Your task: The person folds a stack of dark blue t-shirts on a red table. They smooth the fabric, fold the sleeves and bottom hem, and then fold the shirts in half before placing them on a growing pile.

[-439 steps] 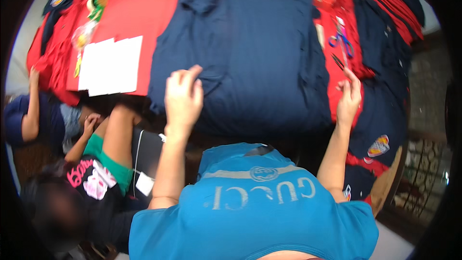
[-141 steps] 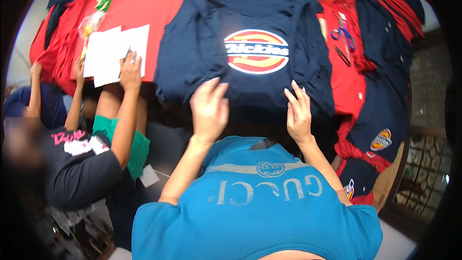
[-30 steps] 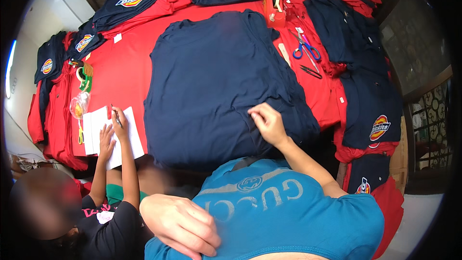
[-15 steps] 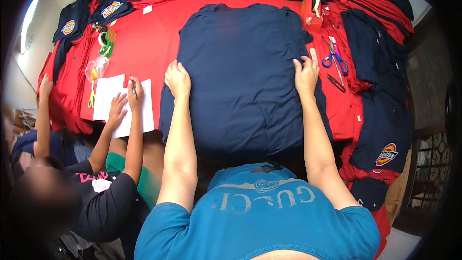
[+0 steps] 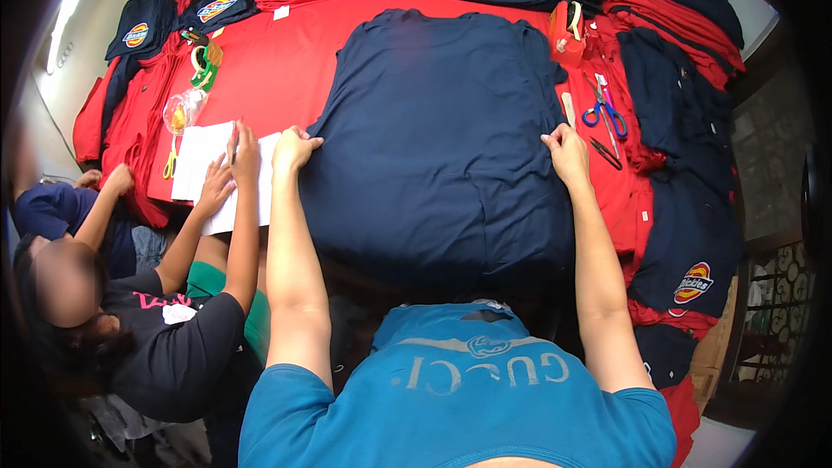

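A dark navy T-shirt [image 5: 433,139] lies spread flat before me, its neckline at the far side and its lower part hanging toward me over the near table edge. At the shirt's left edge, my left hand [image 5: 295,148] is closed, pinching the fabric between thumb and fingers. Level with it, my right hand [image 5: 568,154] pinches the right edge the same way. A few light creases run across the shirt's lower right part.
Left of me, a co-worker's hands [image 5: 244,154] hold a pen over an open notebook [image 5: 195,156]. A green tape dispenser [image 5: 205,65] stands beyond. On the right lie blue-handled scissors [image 5: 604,114], black snips [image 5: 605,154] and a red tape dispenser [image 5: 568,35]. Folded shirts [image 5: 685,208] ring the red table [image 5: 269,61].
Both my hands have moved outward from lying on the shirt to pinching its side edges. The sides, spread wider before, are now drawn in. The view has shifted slightly.
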Tool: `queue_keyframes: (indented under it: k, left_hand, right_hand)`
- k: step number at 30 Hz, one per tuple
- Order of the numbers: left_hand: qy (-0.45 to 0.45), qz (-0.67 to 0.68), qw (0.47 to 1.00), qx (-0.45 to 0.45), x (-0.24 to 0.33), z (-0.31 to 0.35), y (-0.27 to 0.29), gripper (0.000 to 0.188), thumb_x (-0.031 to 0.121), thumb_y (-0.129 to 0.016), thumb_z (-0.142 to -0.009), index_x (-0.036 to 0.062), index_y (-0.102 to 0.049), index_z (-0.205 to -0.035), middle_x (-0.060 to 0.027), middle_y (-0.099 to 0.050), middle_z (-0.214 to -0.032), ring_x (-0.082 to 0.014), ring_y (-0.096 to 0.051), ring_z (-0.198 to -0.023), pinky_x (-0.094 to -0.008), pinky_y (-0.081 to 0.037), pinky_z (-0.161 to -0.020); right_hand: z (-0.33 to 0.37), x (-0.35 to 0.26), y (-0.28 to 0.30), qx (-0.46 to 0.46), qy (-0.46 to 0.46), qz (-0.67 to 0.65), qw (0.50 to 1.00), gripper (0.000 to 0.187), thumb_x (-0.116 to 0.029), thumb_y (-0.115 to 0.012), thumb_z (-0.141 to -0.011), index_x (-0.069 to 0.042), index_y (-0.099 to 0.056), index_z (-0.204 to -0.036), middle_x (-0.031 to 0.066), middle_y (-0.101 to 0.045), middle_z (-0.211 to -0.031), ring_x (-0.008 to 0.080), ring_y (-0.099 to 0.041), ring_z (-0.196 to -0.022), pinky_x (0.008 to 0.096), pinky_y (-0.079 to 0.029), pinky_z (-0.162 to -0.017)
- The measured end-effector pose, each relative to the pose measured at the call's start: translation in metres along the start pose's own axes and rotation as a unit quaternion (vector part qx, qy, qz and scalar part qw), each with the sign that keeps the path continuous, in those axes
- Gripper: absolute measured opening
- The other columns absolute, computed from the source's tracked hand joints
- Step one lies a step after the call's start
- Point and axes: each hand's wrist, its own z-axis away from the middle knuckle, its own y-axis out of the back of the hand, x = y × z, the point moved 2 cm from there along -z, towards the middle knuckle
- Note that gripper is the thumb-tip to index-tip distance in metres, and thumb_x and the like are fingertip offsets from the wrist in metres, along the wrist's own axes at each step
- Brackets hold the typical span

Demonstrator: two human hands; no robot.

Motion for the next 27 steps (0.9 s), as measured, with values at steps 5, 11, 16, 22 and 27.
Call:
queue_keyframes:
  k: [5,11,16,22,27]
  left_hand:
    - [-0.036,0.276,0.958,0.061,-0.016,0.028,0.019,0.052,0.037,-0.077,-0.079,0.0008,-0.054,-0.109,-0.0021,-0.053,-0.068,-0.0120,-0.053,-0.064,-0.0279,-0.044,-0.059]
    - [-0.070,0.499,0.857,-0.110,-0.024,0.101,-0.006,0.059,0.020,-0.069,-0.088,0.0047,-0.040,-0.136,0.0018,-0.053,-0.082,-0.0046,-0.048,-0.071,-0.0209,-0.037,-0.062]
    - [-0.041,0.609,0.790,-0.053,-0.021,0.192,0.045,0.046,0.007,-0.051,-0.095,0.0038,-0.039,-0.139,-0.0134,-0.056,-0.122,-0.0187,-0.057,-0.111,-0.0321,-0.049,-0.094]
    - [-0.043,0.352,0.926,-0.130,-0.067,0.248,0.036,0.032,0.010,-0.060,-0.093,0.0002,-0.052,-0.122,0.0018,-0.055,-0.089,-0.0066,-0.051,-0.083,-0.0209,-0.044,-0.077]
    - [-0.270,0.027,0.957,0.106,-0.014,0.216,0.005,0.025,0.014,-0.065,-0.087,0.0051,-0.064,-0.111,-0.0100,-0.060,-0.101,-0.0257,-0.059,-0.096,-0.0352,-0.045,-0.088]
  right_hand:
    - [0.022,-0.016,0.040,0.140,-0.064,-0.195,0.969,0.025,-0.027,-0.055,-0.098,-0.003,-0.055,-0.091,0.0110,-0.060,-0.085,0.0240,-0.059,-0.080,0.0370,-0.044,-0.070]
    - [0.093,0.002,0.054,-0.125,-0.128,-0.551,0.815,0.051,-0.009,-0.061,-0.092,-0.007,-0.041,-0.139,0.0097,-0.060,-0.110,0.0167,-0.056,-0.104,0.0321,-0.043,-0.095]
    - [0.171,0.020,0.108,-0.184,-0.081,-0.569,0.798,0.056,-0.003,-0.064,-0.085,-0.003,-0.044,-0.137,0.0134,-0.059,-0.123,0.0209,-0.058,-0.112,0.0329,-0.045,-0.098]
    - [0.242,0.059,0.138,-0.413,-0.216,-0.272,0.842,0.029,-0.006,-0.067,-0.083,-0.005,-0.066,-0.112,-0.0018,-0.058,-0.081,-0.0006,-0.056,-0.078,0.0214,-0.044,-0.067]
    - [0.179,0.020,0.119,-0.232,0.074,-0.090,0.966,0.025,-0.014,-0.063,-0.086,0.000,-0.067,-0.106,0.0148,-0.066,-0.100,0.0283,-0.064,-0.095,0.0366,-0.048,-0.087]
